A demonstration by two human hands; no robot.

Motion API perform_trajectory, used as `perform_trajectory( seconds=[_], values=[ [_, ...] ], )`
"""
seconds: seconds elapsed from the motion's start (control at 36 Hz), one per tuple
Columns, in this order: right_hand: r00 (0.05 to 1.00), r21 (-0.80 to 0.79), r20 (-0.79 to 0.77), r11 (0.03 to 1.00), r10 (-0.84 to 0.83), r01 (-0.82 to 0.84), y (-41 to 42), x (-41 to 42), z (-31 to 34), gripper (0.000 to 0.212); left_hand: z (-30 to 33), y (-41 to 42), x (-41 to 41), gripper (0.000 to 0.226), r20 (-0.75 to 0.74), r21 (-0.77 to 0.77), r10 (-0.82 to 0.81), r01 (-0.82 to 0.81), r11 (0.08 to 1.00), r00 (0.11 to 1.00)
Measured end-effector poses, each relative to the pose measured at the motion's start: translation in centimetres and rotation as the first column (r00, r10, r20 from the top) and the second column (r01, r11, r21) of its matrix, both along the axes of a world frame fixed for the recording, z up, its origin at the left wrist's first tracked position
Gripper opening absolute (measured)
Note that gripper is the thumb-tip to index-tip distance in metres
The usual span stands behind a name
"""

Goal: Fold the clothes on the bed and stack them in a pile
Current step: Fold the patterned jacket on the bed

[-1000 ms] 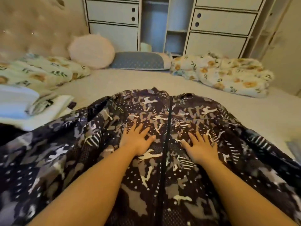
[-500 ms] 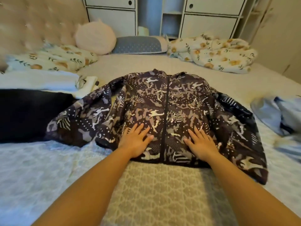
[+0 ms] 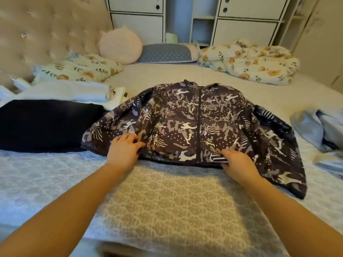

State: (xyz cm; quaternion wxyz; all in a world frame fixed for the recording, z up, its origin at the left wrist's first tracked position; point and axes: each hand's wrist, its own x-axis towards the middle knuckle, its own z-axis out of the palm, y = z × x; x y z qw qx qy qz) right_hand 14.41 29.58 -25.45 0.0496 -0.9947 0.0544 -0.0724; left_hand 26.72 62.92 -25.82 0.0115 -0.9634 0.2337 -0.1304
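Observation:
A dark zip-up jacket [image 3: 185,125] with a pale camouflage and animal print lies front-up and spread out on the patterned bed cover [image 3: 167,204], collar away from me. Its sleeves fall out to both sides. My left hand [image 3: 123,148] rests at the lower left of the jacket where the sleeve meets the body, its fingers curled into the fabric. My right hand [image 3: 237,164] pinches the bottom hem just right of the zipper, thumb tucked under the edge.
A folded black garment [image 3: 46,125] lies left of the jacket, with folded white clothes [image 3: 65,91] behind it. A crumpled light blue garment [image 3: 319,127] sits at the right. Floral pillows [image 3: 78,69], a round pink cushion [image 3: 120,46] and a floral quilt [image 3: 256,65] line the far side.
Both hands slid down from the jacket's chest to its lower edge. They lay flat before; now their fingers curl onto the fabric. The left hand shifted out to the left.

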Motion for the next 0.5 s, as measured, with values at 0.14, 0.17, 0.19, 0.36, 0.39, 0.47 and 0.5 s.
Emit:
perform_trajectory(
  seconds=[0.14, 0.17, 0.19, 0.36, 0.39, 0.47, 0.5],
  values=[
    [0.990, 0.202, 0.074, 0.974, -0.117, 0.100, -1.2, 1.1, 0.9, 0.030, 1.3, 1.6, 1.2, 0.044, -0.184, -0.277, 0.205, -0.251, 0.928, 0.961],
    [0.995, 0.097, -0.020, 0.990, -0.101, 0.102, -1.3, 1.0, 0.6, 0.036, 1.1, 1.4, 1.0, 0.048, -0.216, -0.268, 0.212, -0.267, 0.926, 0.953],
    [0.989, -0.013, -0.113, 0.995, -0.095, 0.094, -1.4, 0.8, 0.1, 0.045, 0.9, 1.2, 0.8, 0.052, -0.244, -0.277, 0.213, -0.278, 0.920, 0.946],
    [0.981, -0.242, -0.149, 0.967, -0.125, 0.086, -2.2, 0.1, 0.1, 0.055, 1.7, 1.7, -0.2, 0.057, -0.168, -0.445, 0.031, -0.104, 0.890, 0.985],
    [0.982, -0.264, -0.119, 0.958, -0.146, 0.110, -2.6, 0.0, 0.6, 0.053, 2.5, 2.1, -0.2, 0.057, -0.129, -0.500, -0.018, -0.049, 0.865, 0.992],
    [0.976, -0.299, -0.108, 0.942, -0.189, 0.150, -3.6, -0.2, 1.0, 0.054, 4.2, 4.0, -0.6, 0.065, -0.188, -0.553, -0.134, 0.008, 0.833, 0.973],
    [0.971, -0.318, -0.148, 0.939, -0.187, 0.132, -3.9, -0.4, 0.8, 0.057, 4.3, 4.7, -0.9, 0.064, -0.243, -0.454, -0.123, 0.000, 0.891, 0.962]
  ],
)
